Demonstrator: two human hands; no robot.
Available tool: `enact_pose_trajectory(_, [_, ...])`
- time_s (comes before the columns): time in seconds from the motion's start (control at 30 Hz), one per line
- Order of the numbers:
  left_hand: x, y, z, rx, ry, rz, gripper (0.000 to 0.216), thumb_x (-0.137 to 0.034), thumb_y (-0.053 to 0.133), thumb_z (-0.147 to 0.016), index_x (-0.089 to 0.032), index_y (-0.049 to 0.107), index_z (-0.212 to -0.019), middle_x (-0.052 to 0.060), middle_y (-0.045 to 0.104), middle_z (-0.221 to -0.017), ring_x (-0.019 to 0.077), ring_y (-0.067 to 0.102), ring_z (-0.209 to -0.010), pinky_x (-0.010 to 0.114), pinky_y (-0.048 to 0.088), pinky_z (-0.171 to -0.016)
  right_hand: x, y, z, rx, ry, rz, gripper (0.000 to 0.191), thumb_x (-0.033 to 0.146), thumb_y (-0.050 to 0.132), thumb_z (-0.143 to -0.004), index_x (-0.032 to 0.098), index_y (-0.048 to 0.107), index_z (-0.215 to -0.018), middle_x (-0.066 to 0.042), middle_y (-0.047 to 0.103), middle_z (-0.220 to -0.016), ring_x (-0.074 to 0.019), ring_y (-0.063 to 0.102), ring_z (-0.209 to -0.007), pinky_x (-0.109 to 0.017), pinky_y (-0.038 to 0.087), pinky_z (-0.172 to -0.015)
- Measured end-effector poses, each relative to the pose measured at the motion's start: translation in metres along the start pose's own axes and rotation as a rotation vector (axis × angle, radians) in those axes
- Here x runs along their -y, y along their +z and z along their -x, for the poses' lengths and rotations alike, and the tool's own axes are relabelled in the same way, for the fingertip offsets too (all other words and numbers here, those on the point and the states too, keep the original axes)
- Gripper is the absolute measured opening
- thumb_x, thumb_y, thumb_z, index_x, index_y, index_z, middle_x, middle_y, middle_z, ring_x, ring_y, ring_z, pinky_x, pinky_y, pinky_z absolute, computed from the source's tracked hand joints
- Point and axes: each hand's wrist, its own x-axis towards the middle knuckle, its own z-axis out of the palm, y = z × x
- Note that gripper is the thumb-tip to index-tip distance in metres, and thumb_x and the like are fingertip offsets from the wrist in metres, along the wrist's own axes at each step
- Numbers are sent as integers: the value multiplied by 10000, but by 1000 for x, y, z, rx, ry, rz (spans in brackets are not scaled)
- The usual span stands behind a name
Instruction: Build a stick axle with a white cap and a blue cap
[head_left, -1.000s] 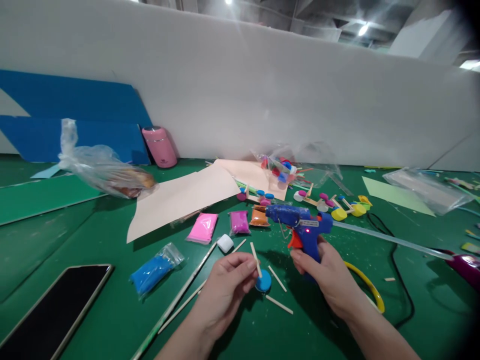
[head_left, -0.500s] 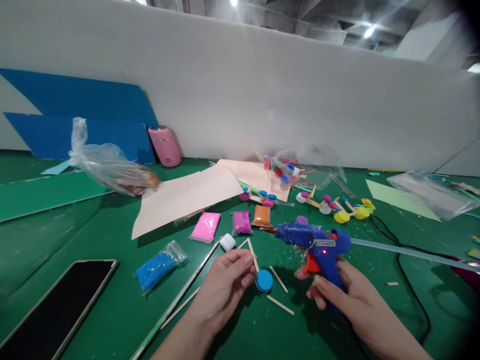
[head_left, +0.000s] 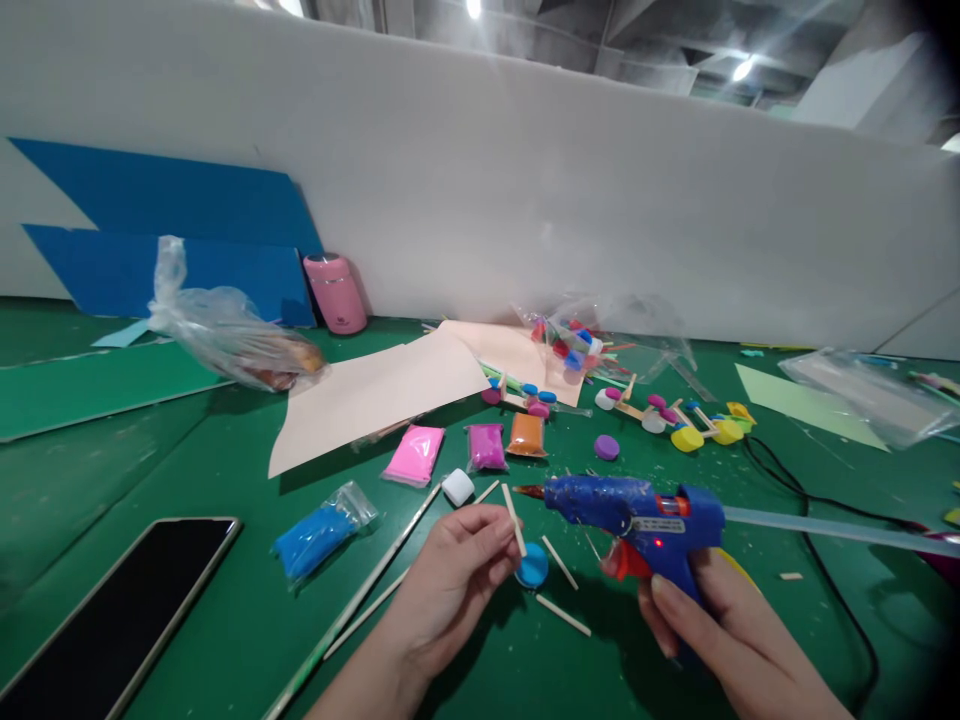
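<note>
We see a white wall behind a green table, and everything at rest sits a little farther right in our view than a second ago. A sheet of pale paper lies toward the back, and a phone rests flat at the near left. Our glue gun has come lower and nearer: its nozzle was beside the orange packet, and now it points left just beside the top of the stick in our other hand, though we cannot tell whether the two touch. Our right hand stays clamped around the gun's handle, with a finger by the red trigger. Our left hand has hardly moved, fingertips pinched together on that stick. The blue packet, pink packet, magenta packet and orange packet lie where they did. The purple cap, hidden behind the gun at first, now shows whole. The white cap sits beyond our left hand, and the blue cap lies just right of our fingers. The stick tilts, its lower end overlapping the blue cap's edge in our view; two loose sticks lie right of that cap.
</note>
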Motion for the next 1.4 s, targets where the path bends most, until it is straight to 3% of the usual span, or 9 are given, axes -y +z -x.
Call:
enact_pose_trajectory(0.13, [0,0,1,-4,3,-12,154,-176,638,-725,-88,620,-600,2,535,-546,37,364,-457,172,291,-491,1,3,5,-70,14,-7,309,457,410,-834,195,562,-900,-12,528,-618,-153,478,-556,-237,412,-505])
enact_pose_trajectory(0.33, [1,2,2,-21,-29,-6,137,-184,677,-690,-87,629,-606,6,550,-550,36,383,-465,162,280,-471,-2,0,5,20,31,30,319,447,388,-845,216,522,-1019,-19,548,-662,-172,506,-594,-258,436,-550])
enact_pose_trajectory(0.97, [2,2,2,-39,-10,-24,120,-172,695,-662,-89,633,-602,7,543,-546,53,400,-488,159,288,-461,3,3,8,-67,14,50,272,447,412,-831,215,544,-883,-12,538,-624,-158,492,-559,-229,428,-495])
enact_pose_trajectory(1.13, [2,2,3,-43,-23,-18,112,-166,702,-656,-86,636,-615,11,550,-558,61,437,-518,159,309,-478,2,0,7,-27,-14,58,256,427,407,-838,218,534,-912,-17,547,-653,-155,492,-555,-230,436,-499])
enact_pose_trajectory(1.3, [4,1,3,-33,-25,-35,110,-174,683,-678,-85,637,-634,14,556,-568,66,444,-529,167,324,-503,4,-2,4,-32,-22,90,247,434,400,-840,221,518,-797,-11,526,-627,-157,494,-568,-227,441,-513])
enact_pose_trajectory(1.4, [4,0,3,-36,-29,-50,109,-180,678,-683,-86,636,-646,18,556,-582,77,455,-551,176,341,-530,5,-1,4,-10,-4,86,250,436,391,-844,221,518,-852,-23,547,-677,-160,496,-581,-234,442,-521])
